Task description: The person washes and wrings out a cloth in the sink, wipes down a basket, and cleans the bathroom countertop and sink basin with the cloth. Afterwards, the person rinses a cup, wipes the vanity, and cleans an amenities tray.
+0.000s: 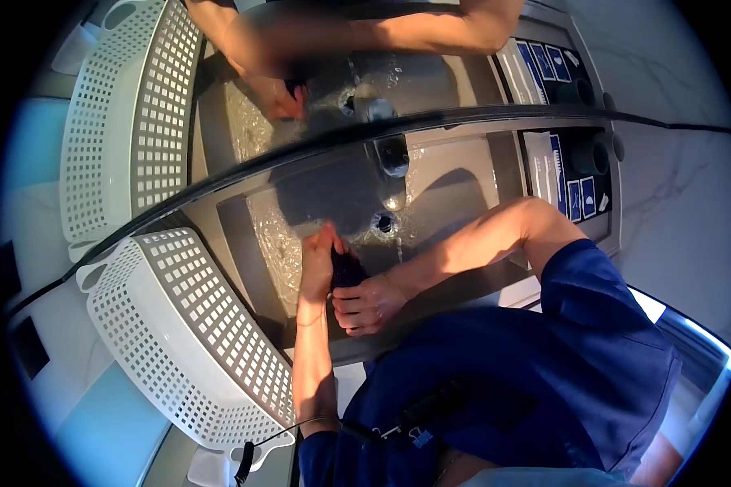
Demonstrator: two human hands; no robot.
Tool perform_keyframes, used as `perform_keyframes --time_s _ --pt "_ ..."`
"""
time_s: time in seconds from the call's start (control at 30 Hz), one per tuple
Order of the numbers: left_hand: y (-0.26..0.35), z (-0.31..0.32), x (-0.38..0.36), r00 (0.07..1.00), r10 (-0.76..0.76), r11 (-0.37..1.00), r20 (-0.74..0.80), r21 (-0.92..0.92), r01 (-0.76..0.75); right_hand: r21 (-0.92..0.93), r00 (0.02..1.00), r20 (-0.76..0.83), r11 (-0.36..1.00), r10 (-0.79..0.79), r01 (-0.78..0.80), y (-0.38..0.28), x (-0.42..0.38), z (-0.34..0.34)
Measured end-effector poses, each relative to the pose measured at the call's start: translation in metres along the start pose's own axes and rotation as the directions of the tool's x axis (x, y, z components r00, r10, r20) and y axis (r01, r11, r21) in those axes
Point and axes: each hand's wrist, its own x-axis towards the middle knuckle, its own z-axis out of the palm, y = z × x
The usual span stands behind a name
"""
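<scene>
Over the sink basin, both hands are closed on a dark wet cloth. My left hand grips its upper end, beside the splashing water on the basin's left side. My right hand is wrapped round the lower end, nearer my body. The cloth hangs bunched between the two hands, and its full shape is hidden. A dark faucet stands beyond the hands, with the round drain just right of them.
A white perforated basket stands left of the sink. Right of it lies a tray with packets and a dark cup. A mirror behind the faucet reflects arms, sink and basket. Its dark edge curves across the view.
</scene>
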Motion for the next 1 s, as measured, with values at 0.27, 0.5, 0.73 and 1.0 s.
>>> perform_keyframes --time_s 0.27,0.5,0.73,1.0 --pt "-0.066 -0.034 0.033 0.987 0.087 0.944 -0.138 0.327 -0.038 -0.05 0.981 0.147 0.99 -0.125 0.133 -0.007 -0.025 0.042" --pt "-0.099 -0.031 0.045 0.968 0.143 0.825 -0.206 0.565 -0.002 -0.043 0.912 0.375 0.979 -0.168 0.198 -0.028 -0.045 0.077" --pt "-0.114 -0.052 0.046 0.914 0.354 0.594 -0.198 0.803 -0.056 0.083 0.909 0.405 0.994 -0.1 0.073 -0.026 -0.044 0.059" --pt "-0.05 0.022 -0.055 0.706 0.61 0.788 -0.36 0.371 -0.492 0.803 -0.325 0.343 -0.455 0.881 -0.386 -0.018 -0.065 -0.012"
